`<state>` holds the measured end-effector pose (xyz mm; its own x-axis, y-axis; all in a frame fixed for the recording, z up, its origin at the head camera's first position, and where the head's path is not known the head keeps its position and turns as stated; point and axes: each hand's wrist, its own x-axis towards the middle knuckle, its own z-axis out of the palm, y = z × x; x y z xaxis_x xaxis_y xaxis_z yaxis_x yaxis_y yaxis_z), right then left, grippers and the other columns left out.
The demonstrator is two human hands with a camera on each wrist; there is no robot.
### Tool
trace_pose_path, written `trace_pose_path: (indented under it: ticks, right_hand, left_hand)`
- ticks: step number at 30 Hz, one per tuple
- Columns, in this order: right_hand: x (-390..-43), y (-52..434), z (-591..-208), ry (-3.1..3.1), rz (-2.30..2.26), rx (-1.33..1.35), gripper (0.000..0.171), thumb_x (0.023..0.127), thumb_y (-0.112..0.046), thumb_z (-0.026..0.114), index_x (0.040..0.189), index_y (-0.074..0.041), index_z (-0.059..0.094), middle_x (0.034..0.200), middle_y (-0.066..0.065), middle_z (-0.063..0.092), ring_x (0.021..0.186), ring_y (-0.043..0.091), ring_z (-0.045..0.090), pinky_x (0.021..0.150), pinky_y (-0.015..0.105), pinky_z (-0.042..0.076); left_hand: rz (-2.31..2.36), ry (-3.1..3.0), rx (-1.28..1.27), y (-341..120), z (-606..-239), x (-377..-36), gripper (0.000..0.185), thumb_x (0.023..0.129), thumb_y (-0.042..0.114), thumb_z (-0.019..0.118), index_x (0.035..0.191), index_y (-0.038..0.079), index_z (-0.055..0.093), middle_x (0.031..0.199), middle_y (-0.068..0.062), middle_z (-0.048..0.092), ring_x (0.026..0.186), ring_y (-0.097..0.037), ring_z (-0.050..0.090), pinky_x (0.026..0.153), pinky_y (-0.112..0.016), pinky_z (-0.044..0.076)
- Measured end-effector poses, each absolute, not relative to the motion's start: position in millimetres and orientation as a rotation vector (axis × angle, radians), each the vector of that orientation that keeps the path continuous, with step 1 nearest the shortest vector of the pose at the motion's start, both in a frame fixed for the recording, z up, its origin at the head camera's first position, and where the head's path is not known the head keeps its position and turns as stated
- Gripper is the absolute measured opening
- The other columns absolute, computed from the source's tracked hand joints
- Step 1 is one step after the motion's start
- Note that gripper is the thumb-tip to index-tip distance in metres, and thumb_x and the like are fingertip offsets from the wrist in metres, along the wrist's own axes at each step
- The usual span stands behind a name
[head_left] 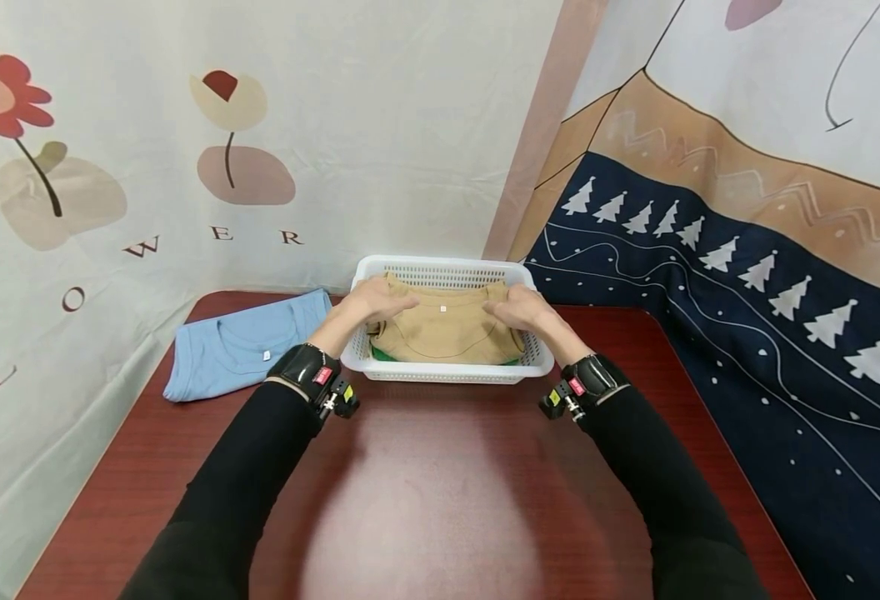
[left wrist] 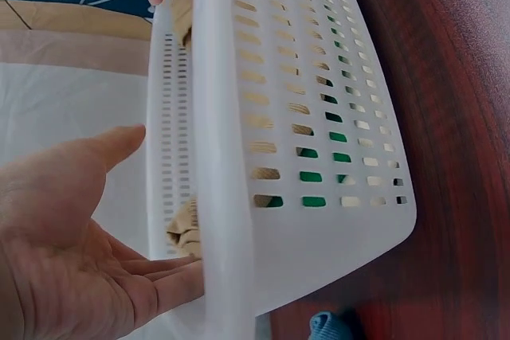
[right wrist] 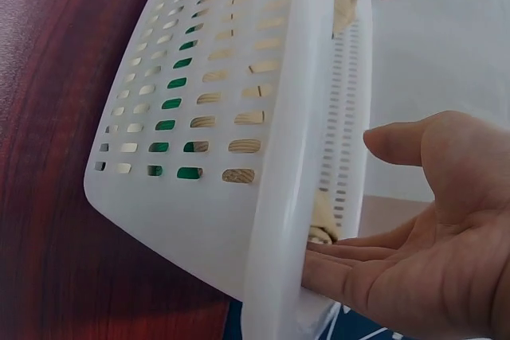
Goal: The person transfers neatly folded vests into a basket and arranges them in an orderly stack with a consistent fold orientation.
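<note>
A tan folded shirt [head_left: 447, 329] lies in a white perforated plastic basket [head_left: 440, 372], its neckline and small label facing up. Green cloth [head_left: 383, 356] peeks out beneath it, and green also shows through the basket's slots in both wrist views. My left hand [head_left: 380, 302] reaches in over the left end, thumb apart and fingers straight at the shirt's side. Mirroring it at the right end, my right hand [head_left: 521, 308] has its thumb raised and straight fingers [right wrist: 358, 264] beside the shirt's edge. Fingertips of both hands are partly hidden behind the basket rim [left wrist: 219, 149] in the wrist views.
A light blue folded shirt [head_left: 241, 342] lies left of the basket on the dark red wooden table [head_left: 425, 483]. Printed cloth hangings [head_left: 380, 125] stand right behind the basket and along the table's sides.
</note>
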<state>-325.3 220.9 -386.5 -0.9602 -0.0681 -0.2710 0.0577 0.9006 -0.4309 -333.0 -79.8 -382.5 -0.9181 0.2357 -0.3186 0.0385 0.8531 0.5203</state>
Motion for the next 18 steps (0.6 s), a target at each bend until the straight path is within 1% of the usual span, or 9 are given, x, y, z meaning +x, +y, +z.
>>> trace_pose_path:
  ticks: [2, 4, 6, 7, 8, 10, 12, 15, 18]
  right_hand:
    - [-322, 222, -387, 2.833, -0.647, -0.043, 0.058, 0.11, -0.05, 0.06, 0.123, 0.006, 0.067, 0.116, 0.021, 0.065, 0.108, 0.034, 0.066, 0.095, 0.048, 0.061]
    - [-318, 223, -388, 2.883, -0.638, -0.08, 0.055, 0.11, -0.05, 0.06, 0.114, 0.004, 0.068, 0.108, 0.019, 0.065, 0.104, 0.034, 0.068, 0.093, 0.049, 0.063]
    - [-316, 225, -388, 2.916, -0.643, -0.102, 0.052, 0.109, -0.051, 0.061, 0.109, 0.001, 0.066, 0.1, 0.015, 0.063, 0.1, 0.033, 0.069, 0.09, 0.05, 0.064]
    - [-314, 225, -388, 2.927, -0.652, -0.116, 0.05, 0.109, -0.051, 0.061, 0.103, -0.001, 0.065, 0.093, 0.012, 0.06, 0.095, 0.032, 0.069, 0.086, 0.048, 0.063]
    - [-312, 226, -388, 2.933, -0.655, -0.125, 0.05, 0.109, -0.051, 0.061, 0.102, -0.002, 0.063, 0.092, 0.009, 0.057, 0.094, 0.031, 0.068, 0.086, 0.048, 0.063]
    - [-309, 228, -388, 2.926, -0.677, -0.14, 0.053, 0.109, -0.053, 0.06, 0.112, 0.0, 0.063, 0.097, 0.009, 0.06, 0.097, 0.032, 0.07, 0.089, 0.05, 0.065]
    - [-305, 230, -387, 2.912, -0.7, -0.157, 0.06, 0.11, -0.054, 0.06, 0.126, 0.004, 0.062, 0.108, 0.013, 0.065, 0.105, 0.034, 0.072, 0.092, 0.053, 0.067]
    - [-300, 232, -386, 2.897, -0.72, -0.204, 0.077, 0.112, -0.056, 0.058, 0.153, 0.009, 0.051, 0.137, 0.023, 0.067, 0.121, 0.04, 0.072, 0.105, 0.063, 0.064]
    - [-294, 232, -384, 2.91, -0.739, -0.274, 0.08, 0.114, -0.055, 0.057, 0.161, 0.009, 0.047, 0.149, 0.029, 0.065, 0.134, 0.044, 0.069, 0.115, 0.064, 0.059]
  left_hand:
    - [0.748, 2.655, 0.215, -81, -381, -331, 0.084, 0.109, 0.065, 0.058, 0.16, -0.001, 0.058, 0.166, -0.029, 0.055, 0.131, -0.038, 0.065, 0.103, -0.045, 0.06]
    - [0.763, 2.664, 0.223, -83, -380, -330, 0.089, 0.109, 0.066, 0.059, 0.163, -0.004, 0.053, 0.171, -0.03, 0.05, 0.138, -0.04, 0.063, 0.108, -0.048, 0.059]
    - [0.775, 2.673, 0.216, -84, -379, -327, 0.1, 0.108, 0.068, 0.059, 0.17, -0.007, 0.039, 0.178, -0.033, 0.038, 0.151, -0.046, 0.056, 0.12, -0.054, 0.056]
    - [0.775, 2.682, 0.214, -85, -378, -326, 0.104, 0.107, 0.069, 0.059, 0.172, -0.008, 0.033, 0.18, -0.034, 0.033, 0.157, -0.048, 0.051, 0.125, -0.057, 0.052]
    - [0.783, 2.687, 0.212, -86, -377, -324, 0.108, 0.107, 0.07, 0.059, 0.174, -0.009, 0.029, 0.181, -0.035, 0.029, 0.16, -0.051, 0.046, 0.128, -0.06, 0.05]
    - [0.787, 2.704, 0.205, -87, -376, -322, 0.113, 0.106, 0.071, 0.06, 0.175, -0.011, 0.021, 0.18, -0.037, 0.029, 0.162, -0.054, 0.043, 0.129, -0.063, 0.048]
    - [0.796, 2.721, 0.21, -90, -375, -319, 0.117, 0.105, 0.073, 0.06, 0.175, -0.011, 0.017, 0.18, -0.037, 0.03, 0.164, -0.053, 0.041, 0.13, -0.065, 0.047]
    - [0.84, 2.744, 0.246, -95, -375, -314, 0.116, 0.105, 0.074, 0.06, 0.174, -0.01, 0.021, 0.176, -0.035, 0.04, 0.161, -0.05, 0.048, 0.127, -0.064, 0.049]
    - [0.899, 2.781, 0.322, -100, -378, -308, 0.108, 0.105, 0.073, 0.062, 0.171, -0.007, 0.03, 0.17, -0.032, 0.048, 0.156, -0.048, 0.052, 0.125, -0.065, 0.051]
